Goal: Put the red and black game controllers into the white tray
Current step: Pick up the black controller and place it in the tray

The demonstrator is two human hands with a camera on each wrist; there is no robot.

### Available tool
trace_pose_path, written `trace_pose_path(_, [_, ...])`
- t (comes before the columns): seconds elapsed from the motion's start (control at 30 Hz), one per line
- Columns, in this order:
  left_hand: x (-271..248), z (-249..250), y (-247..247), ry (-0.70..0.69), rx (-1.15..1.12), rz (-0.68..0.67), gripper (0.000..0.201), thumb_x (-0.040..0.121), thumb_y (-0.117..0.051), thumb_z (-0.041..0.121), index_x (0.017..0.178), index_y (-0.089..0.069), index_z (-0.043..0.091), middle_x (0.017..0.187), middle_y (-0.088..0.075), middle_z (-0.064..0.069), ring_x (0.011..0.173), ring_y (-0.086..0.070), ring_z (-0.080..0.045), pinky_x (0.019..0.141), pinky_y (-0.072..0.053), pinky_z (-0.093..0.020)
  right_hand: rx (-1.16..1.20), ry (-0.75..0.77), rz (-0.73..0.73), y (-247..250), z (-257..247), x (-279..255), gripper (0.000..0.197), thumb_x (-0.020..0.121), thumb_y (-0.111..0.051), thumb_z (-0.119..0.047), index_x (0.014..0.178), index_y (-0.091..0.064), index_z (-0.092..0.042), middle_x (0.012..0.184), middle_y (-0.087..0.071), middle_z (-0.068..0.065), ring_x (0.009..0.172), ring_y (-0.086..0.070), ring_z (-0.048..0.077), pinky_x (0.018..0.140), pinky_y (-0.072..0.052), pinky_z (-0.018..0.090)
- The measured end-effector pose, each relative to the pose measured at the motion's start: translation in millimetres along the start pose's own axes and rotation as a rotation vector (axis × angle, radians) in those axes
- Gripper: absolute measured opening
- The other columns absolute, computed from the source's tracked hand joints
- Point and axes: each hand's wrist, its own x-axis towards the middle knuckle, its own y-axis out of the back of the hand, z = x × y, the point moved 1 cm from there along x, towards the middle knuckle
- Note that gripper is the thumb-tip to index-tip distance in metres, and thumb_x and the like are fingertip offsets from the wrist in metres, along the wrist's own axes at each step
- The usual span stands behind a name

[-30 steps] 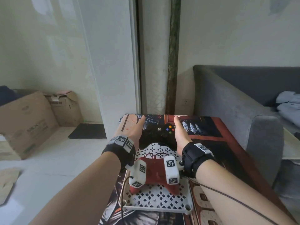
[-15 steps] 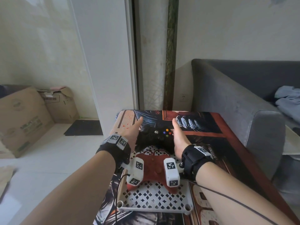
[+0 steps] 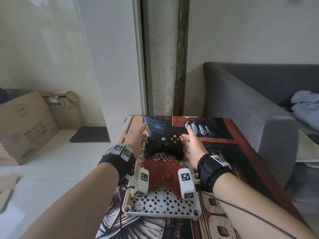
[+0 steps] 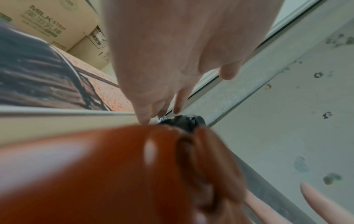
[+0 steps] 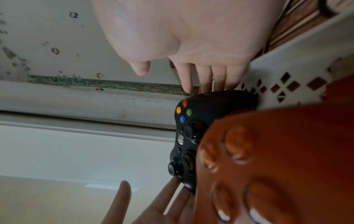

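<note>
The black controller (image 3: 163, 145) lies face up at the far end of the white tray (image 3: 162, 206), its grips over the tray's perforated floor. Closer to me in the tray sits the red controller (image 3: 162, 175). My left hand (image 3: 138, 140) and right hand (image 3: 191, 144) flank the black controller with fingers straight and spread, holding nothing. In the right wrist view, my left hand's fingertips (image 5: 172, 186) touch the black controller (image 5: 191, 136) at its left grip, and my right hand (image 5: 191, 37) hovers just beyond it. The left wrist view shows the red controller (image 4: 114, 174) close up and blurred.
The tray rests on a table with a printed dark and red cover (image 3: 224, 135). A grey sofa (image 3: 250, 118) stands right beside the table, with blue cloth (image 3: 307, 107) on its seat. Cardboard boxes (image 3: 25, 121) stand on the floor at left. A wall and door frame (image 3: 155, 66) stand behind the table.
Both hands pressed against the sides of the black controller before. Now they have let go and spread outward, and the controller lies at the tray's far end.
</note>
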Motion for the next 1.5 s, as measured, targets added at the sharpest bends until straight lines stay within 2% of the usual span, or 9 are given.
trace_pose_path(0.17, [-18.3, -15.6, 18.0, -0.022, -0.054, -0.006, 0.084, 0.102, -0.036, 0.065, 0.16, -0.033, 0.004, 0.169, -0.036, -0.007, 0.156, -0.033, -0.027, 0.128, -0.021, -0.045, -0.026, 0.07, -0.012, 13.7, -0.4, -12.7, 0.076, 0.096, -0.042, -0.063, 0.146, -0.044, -0.006, 0.15, -0.048, 0.014, 0.14, -0.043, 0.024, 0.116, -0.032, 0.037])
trace_pose_path(0.53, [-44.9, -62.5, 41.4, 0.013, -0.179, 0.007, 0.09, 0.1, -0.037, 0.069, 0.16, -0.031, 0.002, 0.163, -0.042, -0.02, 0.15, -0.041, -0.034, 0.126, -0.029, -0.049, 0.009, 0.034, 0.056, 47.8, 36.1, -40.4, 0.076, 0.099, -0.042, -0.057, 0.154, -0.031, -0.006, 0.16, -0.033, 0.017, 0.146, -0.034, 0.028, 0.118, -0.027, 0.041])
trace_pose_path(0.7, [-56.7, -66.7, 30.5, 0.06, -0.262, -0.007, 0.087, 0.102, -0.036, 0.065, 0.159, -0.031, 0.0, 0.159, -0.046, -0.021, 0.126, -0.053, -0.033, 0.106, -0.042, -0.047, 0.07, 0.026, 0.045, 47.6, 49.5, -54.7, 0.073, 0.1, -0.045, -0.052, 0.154, -0.03, -0.006, 0.158, -0.036, 0.018, 0.143, -0.039, 0.026, 0.116, -0.032, 0.038])
trace_pose_path(0.9, [-59.4, -58.5, 20.3, 0.072, -0.232, -0.02, 0.086, 0.103, -0.035, 0.064, 0.16, -0.029, 0.0, 0.163, -0.041, -0.022, 0.148, -0.043, -0.037, 0.12, -0.034, -0.052, 0.092, 0.02, 0.013, 46.7, 48.0, -66.5, 0.067, 0.1, -0.046, -0.051, 0.151, -0.036, -0.008, 0.149, -0.047, 0.019, 0.121, -0.057, 0.025, 0.093, -0.041, 0.029])
trace_pose_path(1.0, [-57.7, -55.4, 10.4, 0.062, -0.236, -0.025, 0.086, 0.102, -0.037, 0.064, 0.159, -0.03, -0.001, 0.16, -0.045, -0.023, 0.14, -0.049, -0.037, 0.118, -0.035, -0.051, 0.076, 0.032, -0.006, 50.0, 42.6, -69.8, 0.057, 0.103, -0.042, -0.047, 0.146, -0.045, -0.008, 0.134, -0.059, 0.016, 0.081, -0.058, 0.013, 0.065, -0.047, 0.024])
trace_pose_path(1.07, [-54.4, -54.1, 0.6, 0.051, -0.242, -0.05, 0.082, 0.103, -0.036, 0.063, 0.156, -0.036, -0.001, 0.149, -0.052, -0.024, 0.124, -0.054, -0.034, 0.11, -0.04, -0.049, 0.073, 0.04, 0.003, 54.8, 38.6, -68.0, 0.058, 0.104, -0.041, -0.047, 0.145, -0.045, -0.007, 0.134, -0.058, 0.016, 0.077, -0.056, 0.011, 0.061, -0.045, 0.023])
trace_pose_path(1.27, [-39.3, -52.9, -26.4, 0.019, -0.244, -0.083, 0.07, 0.103, -0.038, 0.062, 0.149, -0.048, 0.01, 0.125, -0.065, -0.016, 0.113, -0.062, -0.031, 0.101, -0.047, -0.046, 0.13, 0.004, 0.08, 74.8, 25.4, -60.8, 0.071, 0.099, -0.046, -0.055, 0.152, -0.035, -0.01, 0.151, -0.045, 0.018, 0.13, -0.051, 0.028, 0.072, -0.045, 0.03])
trace_pose_path(1.4, [-26.3, -49.2, -42.6, -0.002, -0.23, -0.113, 0.064, 0.106, -0.035, 0.058, 0.138, -0.058, 0.007, 0.134, -0.066, -0.019, 0.107, -0.064, -0.03, 0.094, -0.049, -0.044, 0.154, 0.0, 0.104, 89.6, 19.7, -50.6, 0.078, 0.096, -0.047, -0.06, 0.154, -0.032, -0.011, 0.155, -0.041, 0.017, 0.138, -0.045, 0.027, 0.089, -0.043, 0.035])
trace_pose_path(1.5, [-20.9, -47.4, -54.9, 0.0, -0.198, -0.154, 0.062, 0.107, -0.029, 0.059, 0.116, -0.065, 0.009, 0.113, -0.07, -0.017, 0.097, -0.064, -0.028, 0.079, -0.048, -0.04, 0.155, 0.008, 0.14, 98.3, 20.2, -40.7, 0.083, 0.092, -0.049, -0.065, 0.153, -0.034, -0.011, 0.156, -0.041, 0.015, 0.139, -0.043, 0.026, 0.104, -0.038, 0.042])
